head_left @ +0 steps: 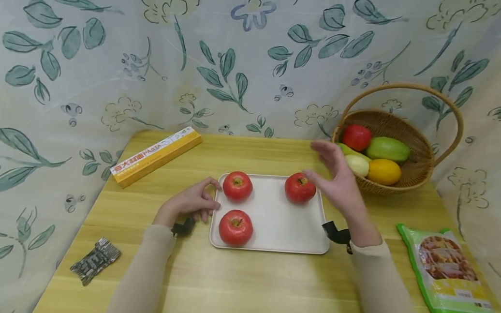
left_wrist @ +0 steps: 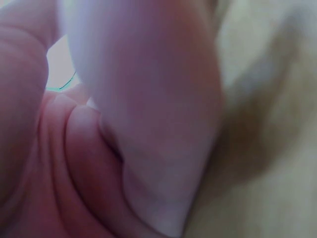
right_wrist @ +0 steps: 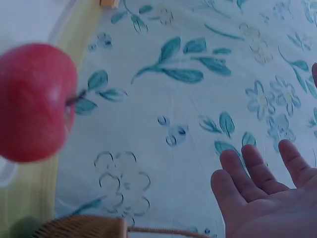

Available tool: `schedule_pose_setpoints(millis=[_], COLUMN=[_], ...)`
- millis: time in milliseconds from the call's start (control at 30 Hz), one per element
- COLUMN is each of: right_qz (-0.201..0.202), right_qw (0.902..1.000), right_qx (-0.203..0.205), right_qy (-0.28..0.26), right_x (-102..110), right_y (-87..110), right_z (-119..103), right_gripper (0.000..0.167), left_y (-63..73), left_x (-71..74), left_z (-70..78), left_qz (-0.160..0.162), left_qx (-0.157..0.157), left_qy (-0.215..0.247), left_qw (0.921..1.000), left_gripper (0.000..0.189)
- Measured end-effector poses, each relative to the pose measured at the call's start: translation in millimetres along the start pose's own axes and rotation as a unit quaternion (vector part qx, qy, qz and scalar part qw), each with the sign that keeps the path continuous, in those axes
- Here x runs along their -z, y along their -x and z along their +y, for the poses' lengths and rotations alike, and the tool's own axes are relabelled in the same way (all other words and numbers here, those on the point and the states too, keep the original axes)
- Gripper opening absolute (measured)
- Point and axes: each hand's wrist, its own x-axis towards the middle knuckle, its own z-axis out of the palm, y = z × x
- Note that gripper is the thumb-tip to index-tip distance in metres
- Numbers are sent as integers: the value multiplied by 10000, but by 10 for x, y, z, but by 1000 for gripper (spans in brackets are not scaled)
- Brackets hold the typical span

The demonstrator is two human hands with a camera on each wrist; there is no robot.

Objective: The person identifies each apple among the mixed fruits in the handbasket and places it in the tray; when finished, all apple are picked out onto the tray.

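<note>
A white rectangular tray [head_left: 272, 226] carries three red apples: one at the back left [head_left: 237, 186], one at the front left [head_left: 236, 227] and one at the back right [head_left: 300, 188]. At the tray's left rim, my left hand [head_left: 191, 198] holds the edge with bent fingers and thumb; its blurred fingers [left_wrist: 143, 99] fill the left wrist view. My right hand [head_left: 340, 182] is raised between the back right apple and the basket, fingers apart and holding nothing. In the right wrist view, that palm [right_wrist: 277, 203] stands apart from an apple [right_wrist: 34, 101].
A wicker basket [head_left: 421, 154] at the back right holds an apple and several other fruits or vegetables. A yellow pasta box [head_left: 156, 157] lies at the back left, a dark wrapped packet [head_left: 96, 261] at the front left, and a green food bag [head_left: 453, 282] at the right edge.
</note>
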Motion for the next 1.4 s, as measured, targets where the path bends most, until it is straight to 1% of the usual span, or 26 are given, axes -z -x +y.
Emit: schedule_pose_setpoints(millis=[100, 167, 267, 333, 433, 533, 633, 733, 833, 967, 1067, 1200, 1400], right_qz=[506, 817, 1175, 1330, 1399, 1335, 1227, 1187, 1151, 968, 782, 596, 323], right_qw=[9987, 9966, 9923, 9890, 9831, 9773, 9719, 9672, 9653, 9635, 9618, 9607, 9619], right_qx=[-67, -112, -363, -607, -1098, -1552, -1901, -2112, -2243, -2431, -2548, -2619, -2604], right_qy=[82, 13, 147, 231, 442, 552, 654, 761, 683, 574, 625, 706, 767], right_x=[306, 487, 747, 910, 1135, 1317, 1456, 1535, 1567, 1583, 1584, 1575, 1558], right_y=[-154, -260, -404, -506, -664, -833, -964, -1064, -1134, -1174, -1180, -1179, -1202], right_z=[-4, 22, 80, 116, 188, 298, 422, 550, 689, 877, 992, 1086, 1150], right_gripper=[64, 62, 60, 61, 66, 73, 80, 85, 88, 94, 98, 101, 105], left_y=[-7, -10, -3, -1, 7, 17, 25, 30, 31, 31, 29, 23, 17], left_x=[7, 7, 2, -2, -4, -2, -1, -1, 1, 1, 1, 2, 4], left_z=[-10, -16, -14, -11, -8, -6, 4, 15, 22, 16, 11, 5, -4], left_qz=[-6, -12, -22, -28, -27, -31, -39, -51, -55, -37, -28, -32, -20], left_qx=[20, 7, -15, -37, -48, -47, -53, -72, -69, -52, -60, -62, -56], left_qy=[-6, -9, 27, 52, 55, 47, 67, 104, 123, 107, 70, 22, 71], left_qw=[10000, 10000, 10000, 10000, 10000, 10000, 10000, 9999, 9999, 9999, 10000, 10000, 10000], left_gripper=[59, 60, 59, 59, 59, 59, 59, 58, 58, 58, 58, 58, 58])
